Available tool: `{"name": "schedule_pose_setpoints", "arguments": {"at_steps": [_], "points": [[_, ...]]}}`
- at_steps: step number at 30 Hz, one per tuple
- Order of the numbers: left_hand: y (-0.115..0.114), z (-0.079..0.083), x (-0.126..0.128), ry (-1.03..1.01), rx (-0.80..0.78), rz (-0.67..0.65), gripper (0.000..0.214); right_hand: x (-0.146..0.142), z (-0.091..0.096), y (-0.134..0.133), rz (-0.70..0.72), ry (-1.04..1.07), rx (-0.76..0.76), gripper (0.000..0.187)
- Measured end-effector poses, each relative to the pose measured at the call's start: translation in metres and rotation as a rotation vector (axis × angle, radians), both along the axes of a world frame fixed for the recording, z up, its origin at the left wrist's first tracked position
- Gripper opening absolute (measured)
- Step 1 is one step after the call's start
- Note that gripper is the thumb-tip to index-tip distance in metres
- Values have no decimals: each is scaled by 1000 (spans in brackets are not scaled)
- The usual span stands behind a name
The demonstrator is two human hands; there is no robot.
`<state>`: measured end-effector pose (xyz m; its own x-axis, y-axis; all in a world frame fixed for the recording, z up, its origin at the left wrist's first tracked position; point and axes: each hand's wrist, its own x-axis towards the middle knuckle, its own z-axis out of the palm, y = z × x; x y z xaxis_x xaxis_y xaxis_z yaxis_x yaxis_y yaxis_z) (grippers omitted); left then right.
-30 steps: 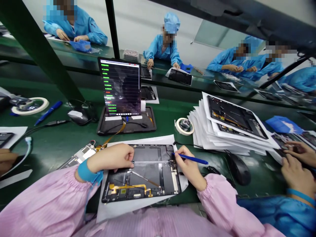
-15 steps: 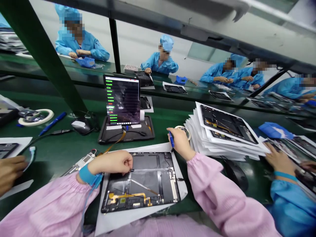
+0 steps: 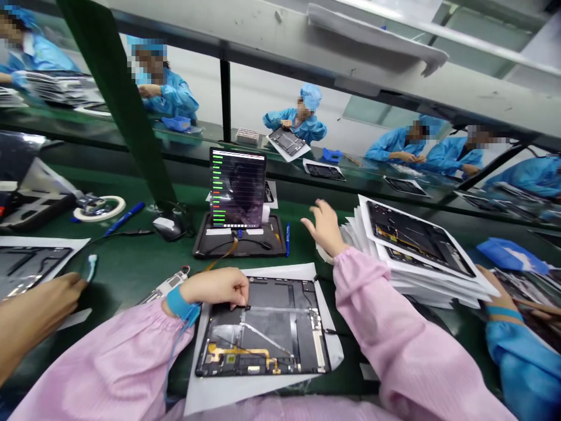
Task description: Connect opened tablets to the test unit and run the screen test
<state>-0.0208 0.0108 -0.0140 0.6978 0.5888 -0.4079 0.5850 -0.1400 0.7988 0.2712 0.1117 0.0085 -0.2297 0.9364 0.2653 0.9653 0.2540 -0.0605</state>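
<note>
My left hand (image 3: 224,287) is over the left part of an opened tablet housing (image 3: 269,339), its fingers closed in a pinch. What lies between the fingertips is too small to make out; a small dark end shows beside them. The black housing, with orange flex cables and silver strips, rests on a white sheet (image 3: 205,400). My right hand (image 3: 326,229) is raised beyond the housing's upper right corner, fingers spread, holding nothing. A blue pen (image 3: 288,240) lies left of it, beside the black stand (image 3: 204,244) that carries a lit screen (image 3: 239,190).
White sheets bearing tablet housings form a stack (image 3: 421,242) at right. A mouse (image 3: 169,225), a tape roll (image 3: 100,208) and another blue pen (image 3: 125,218) lie at left. Co-workers' hands (image 3: 63,301) reach in from both sides; a metal-coloured part (image 3: 164,285) lies by my left wrist.
My right hand has let go of the blue pen, which now lies beside the stand, and its fingers have spread. My left hand stays pinched at the housing. The view has shifted.
</note>
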Motion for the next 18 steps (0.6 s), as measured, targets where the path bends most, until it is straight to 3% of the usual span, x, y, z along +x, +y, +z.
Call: {"name": "schedule_pose_setpoints", "arguments": {"at_steps": [4, 7, 11, 15, 18], "points": [[4, 2, 0, -120, 114, 204, 19, -35, -20, -63, 317, 10, -161, 36], [10, -2, 1, -225, 235, 455, 24, -50, -42, -91, 376, 61, -193, 33], [17, -11, -3, -214, 408, 717, 22, -56, -54, -96, 373, 97, -242, 18], [19, -9, -10, -96, 511, 904, 17, -48, -42, -101, 283, 186, -278, 16], [20, -3, -15, -90, 555, 1008, 16, -32, -33, -101, 291, 411, -268, 20]]}}
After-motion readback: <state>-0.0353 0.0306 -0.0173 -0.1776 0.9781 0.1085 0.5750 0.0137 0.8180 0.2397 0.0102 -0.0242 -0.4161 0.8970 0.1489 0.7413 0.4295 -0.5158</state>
